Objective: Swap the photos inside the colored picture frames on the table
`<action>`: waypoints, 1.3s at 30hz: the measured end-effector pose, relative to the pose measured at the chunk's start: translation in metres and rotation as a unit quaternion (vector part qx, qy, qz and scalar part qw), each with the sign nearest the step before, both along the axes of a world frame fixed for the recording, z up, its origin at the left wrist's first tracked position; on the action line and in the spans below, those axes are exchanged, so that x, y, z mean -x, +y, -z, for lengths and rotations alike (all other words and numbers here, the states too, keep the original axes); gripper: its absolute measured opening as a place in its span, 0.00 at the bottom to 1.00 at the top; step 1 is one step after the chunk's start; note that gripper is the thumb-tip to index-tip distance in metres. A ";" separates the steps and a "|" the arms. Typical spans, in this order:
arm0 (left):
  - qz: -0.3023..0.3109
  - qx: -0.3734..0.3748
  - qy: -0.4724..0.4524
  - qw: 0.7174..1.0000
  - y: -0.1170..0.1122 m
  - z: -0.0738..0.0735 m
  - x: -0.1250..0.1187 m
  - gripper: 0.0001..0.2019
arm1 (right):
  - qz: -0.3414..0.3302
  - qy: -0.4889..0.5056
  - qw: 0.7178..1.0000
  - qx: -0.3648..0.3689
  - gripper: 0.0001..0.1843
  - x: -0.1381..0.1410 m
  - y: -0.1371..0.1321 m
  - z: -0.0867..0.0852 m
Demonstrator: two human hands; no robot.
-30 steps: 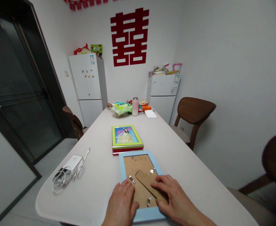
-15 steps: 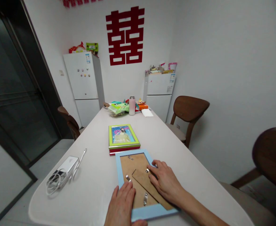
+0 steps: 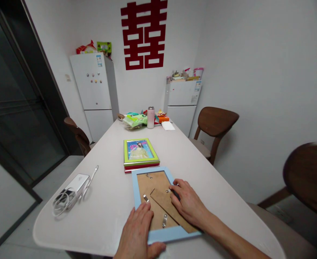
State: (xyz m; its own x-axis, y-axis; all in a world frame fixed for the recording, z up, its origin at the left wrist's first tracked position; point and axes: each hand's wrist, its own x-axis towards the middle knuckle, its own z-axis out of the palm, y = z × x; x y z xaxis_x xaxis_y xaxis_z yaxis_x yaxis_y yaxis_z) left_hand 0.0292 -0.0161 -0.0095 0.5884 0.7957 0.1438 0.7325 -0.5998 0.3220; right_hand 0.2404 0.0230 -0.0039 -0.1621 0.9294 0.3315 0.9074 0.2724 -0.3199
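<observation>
A light-blue picture frame lies face down on the white table, showing its brown backing board and stand flap. Small metal clips sit around the board. My left hand rests on the frame's near-left corner, fingers on the board and thumb along the bottom edge. My right hand lies on the right side of the board, fingertips pressed at the right-hand clip. Just beyond, a green-framed photo is stacked face up on a red frame.
A white power bank with coiled cables lies on the table's left. Snack packets and a pink bottle crowd the far end. Wooden chairs stand on the right, one on the left. Two white fridges stand against the back wall.
My right hand slid from the stand flap up to the right-hand clip. My left hand shifted back to the frame's near-left corner. The view tilted slightly down and left.
</observation>
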 end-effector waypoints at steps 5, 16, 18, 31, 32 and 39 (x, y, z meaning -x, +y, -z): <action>-0.003 -0.027 -0.020 0.999 -0.001 0.004 0.000 0.29 | -0.118 0.004 0.993 -0.029 0.15 0.006 -0.027 -0.007; 0.013 -0.074 -0.068 0.995 0.002 0.012 0.004 0.26 | -0.251 -0.007 0.967 0.041 0.13 0.013 -0.050 -0.022; 0.012 -0.072 -0.078 0.994 0.002 0.011 0.004 0.26 | -0.250 -0.001 0.967 0.047 0.13 0.013 -0.051 -0.022; 0.006 -0.074 -0.114 0.991 -0.001 0.006 0.001 0.20 | -0.182 -0.055 0.980 0.052 0.13 0.056 0.000 -0.018; 0.007 -0.072 -0.119 0.990 -0.001 0.005 0.001 0.20 | -0.186 -0.070 0.979 0.054 0.11 0.057 0.001 -0.018; 0.003 -0.044 -0.118 0.992 -0.002 0.000 -0.002 0.19 | -0.217 -0.152 0.964 0.032 0.11 0.057 -0.002 -0.016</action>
